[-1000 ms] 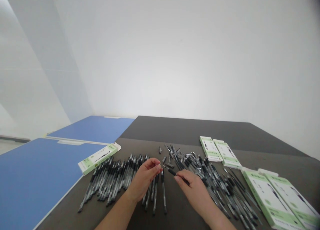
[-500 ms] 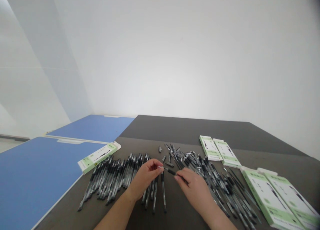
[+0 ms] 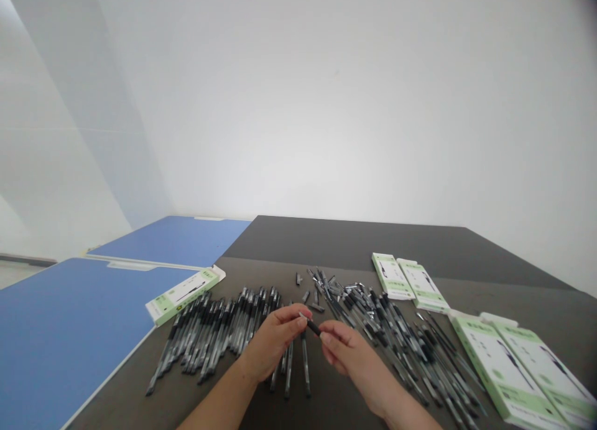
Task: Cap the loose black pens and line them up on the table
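Observation:
Between my two hands is a pen [image 3: 311,325] with a black grip and a pale tip. My left hand [image 3: 273,338] pinches the tip end between thumb and fingers. At the grip's other end, the thumb and fingers of my right hand [image 3: 351,354] are closed on the pen, hiding its rear part. Several pens [image 3: 306,364] lie below and partly behind my left hand. A row of black-gripped pens [image 3: 219,330] spreads to the left. Right of my hands lies a loose pile of pen barrels [image 3: 405,336], with small caps [image 3: 317,307] scattered beyond.
A green-and-white box [image 3: 184,295] touches the left row of pens. Two similar boxes [image 3: 392,277] lie at the back right, and two more [image 3: 506,371] at the near right. Thin refills [image 3: 445,335] rest beside them. Blue panels [image 3: 69,336] adjoin the dark table [image 3: 336,240] on the left.
Both hands have moved slightly nearer to me and the right hand has shifted left along the pen. The pen now tilts more steeply, and less of it shows.

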Demonstrator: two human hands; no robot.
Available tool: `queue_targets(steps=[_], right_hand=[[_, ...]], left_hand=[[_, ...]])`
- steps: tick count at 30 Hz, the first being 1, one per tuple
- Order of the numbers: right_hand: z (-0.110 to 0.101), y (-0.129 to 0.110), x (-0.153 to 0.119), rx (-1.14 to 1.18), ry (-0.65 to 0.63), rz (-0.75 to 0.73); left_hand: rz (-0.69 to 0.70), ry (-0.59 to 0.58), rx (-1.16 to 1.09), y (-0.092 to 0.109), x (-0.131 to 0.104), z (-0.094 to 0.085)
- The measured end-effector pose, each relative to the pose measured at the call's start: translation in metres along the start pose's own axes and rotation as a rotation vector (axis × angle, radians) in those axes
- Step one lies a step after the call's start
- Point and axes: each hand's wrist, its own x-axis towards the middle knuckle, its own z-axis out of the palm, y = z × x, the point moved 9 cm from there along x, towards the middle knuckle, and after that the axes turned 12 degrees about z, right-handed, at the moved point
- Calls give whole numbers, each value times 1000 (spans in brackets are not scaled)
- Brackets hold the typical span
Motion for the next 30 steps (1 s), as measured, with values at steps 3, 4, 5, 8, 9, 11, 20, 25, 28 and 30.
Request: queue_targets(steps=[3,4,5,8,9,11,20,25,28,30], right_hand=[[2,3,-2,127,-39,49],[7,5,-2,174,-93,76],[12,7,-3,223,-158,107],[20,9,-3,290,-223,118],[18,8,-1,275,-185,101],[11,7,0,237,-92,69],[13,7,-1,270,-101,56],[22,13,1,276,-186,120],[27,14,-1,343,-273,162],[13,12,2,310,-144,113]], left_hand=[[25,-13,11,3,-1,2],[32,-16,24,4,-1,3],[37,-19,37,4,-1,3],[20,-25,64,4,-1,4],[11,-23,70,3,-1,4],[-3,-16,69,2,0,4],[4,-22,18,4,0,8],[36,-26,103,3,-1,5],[36,-48,179,2,3,4],[70,-53,320,5,10,2]])
